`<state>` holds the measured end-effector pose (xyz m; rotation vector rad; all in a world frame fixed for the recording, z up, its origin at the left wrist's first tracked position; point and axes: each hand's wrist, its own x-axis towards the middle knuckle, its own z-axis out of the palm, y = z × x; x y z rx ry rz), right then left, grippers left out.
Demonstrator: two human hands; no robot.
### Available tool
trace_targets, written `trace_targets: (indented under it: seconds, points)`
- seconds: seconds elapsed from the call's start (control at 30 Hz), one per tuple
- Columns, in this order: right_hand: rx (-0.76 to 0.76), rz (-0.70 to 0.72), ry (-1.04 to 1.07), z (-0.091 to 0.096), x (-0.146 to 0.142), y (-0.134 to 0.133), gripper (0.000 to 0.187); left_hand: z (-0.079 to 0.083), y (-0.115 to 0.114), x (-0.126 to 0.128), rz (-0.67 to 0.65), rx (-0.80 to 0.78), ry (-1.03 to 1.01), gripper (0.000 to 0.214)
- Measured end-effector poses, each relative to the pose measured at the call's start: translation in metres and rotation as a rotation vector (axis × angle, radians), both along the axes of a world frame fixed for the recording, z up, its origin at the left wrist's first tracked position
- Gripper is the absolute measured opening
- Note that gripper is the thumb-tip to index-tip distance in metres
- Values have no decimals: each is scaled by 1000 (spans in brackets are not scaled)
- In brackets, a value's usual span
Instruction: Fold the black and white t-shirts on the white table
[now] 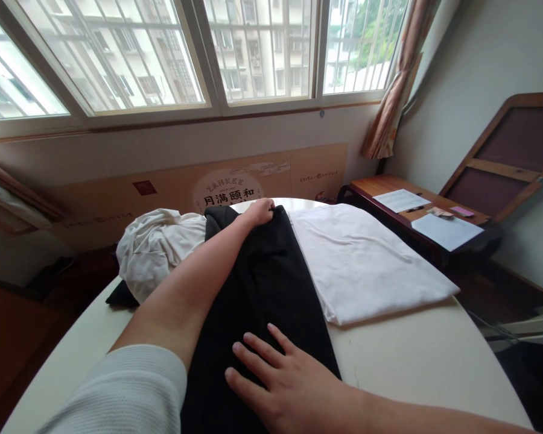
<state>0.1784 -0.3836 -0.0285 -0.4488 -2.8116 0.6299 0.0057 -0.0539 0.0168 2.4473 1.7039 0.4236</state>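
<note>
A long black garment [271, 274], which looks like folded trousers, runs down the middle of the white round table [380, 355]. My left hand [260, 212] reaches to its far end, fingers closed on the cloth near the top edge. Nearer to me, my right hand [289, 380] lies flat on the black cloth with its fingers spread. Just right of the black garment is a flatly folded white garment [366, 259]. On the left sits a crumpled off-white cloth [158, 250], partly behind my left forearm, with something dark under its lower edge.
Behind the table, a printed cardboard panel [317, 175] leans on the wall below barred windows [257, 48]. To the right, a low wooden table [371, 187] holds papers [446, 229] and small items. A brown framed panel [511, 144] leans against the right wall.
</note>
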Motion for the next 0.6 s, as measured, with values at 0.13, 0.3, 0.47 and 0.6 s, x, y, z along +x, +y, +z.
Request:
trace_targets:
  seconds: [0.13, 0.3, 0.47, 0.6]
  points:
    - [37, 8, 21, 2, 3, 0, 69, 7, 16, 3, 67, 156, -101, 30]
    - [141, -17, 13, -5, 1, -1, 63, -5, 16, 10, 99, 184, -164, 20]
    - [198, -3, -1, -5, -2, -2, 59, -28, 0, 13, 125, 164, -162, 28]
    - [170, -4, -26, 1, -1, -2, 59, -17, -17, -8, 164, 144, -98, 39]
